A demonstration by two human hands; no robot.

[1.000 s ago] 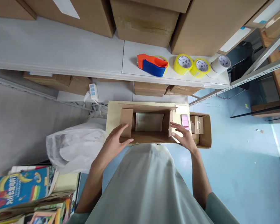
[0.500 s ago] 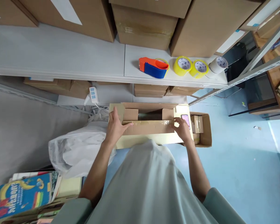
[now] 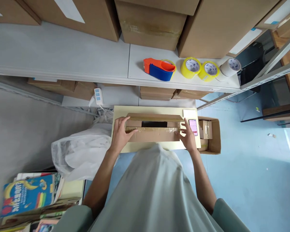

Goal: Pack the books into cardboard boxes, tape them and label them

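A long cardboard box (image 3: 154, 134) lies on a cream-coloured board in front of me, its long flaps partly folded in and a dark gap showing between them. Clear tape shines along its near flap. At the left end, my left hand (image 3: 120, 133) grips the box, fingers on the far flap (image 3: 157, 117) and thumb on the near one. My right hand (image 3: 187, 135) holds the right end in the same way, fingertips at the far flap's corner and thumb lower down. What lies inside the box is too dark to make out.
A phone (image 3: 193, 127) rests right of my right hand. Beyond the board stands an open carton (image 3: 216, 135) with small boxes. The shelf (image 3: 87, 54) ahead bears an orange-and-blue tape dispenser (image 3: 159, 69), tape rolls (image 3: 192, 67) and large cartons. A white plastic bag (image 3: 79, 154) sits at left.
The far flap has come down towards me over the opening. Fingers of both hands have moved onto that flap, and the gap between the flaps is narrower.
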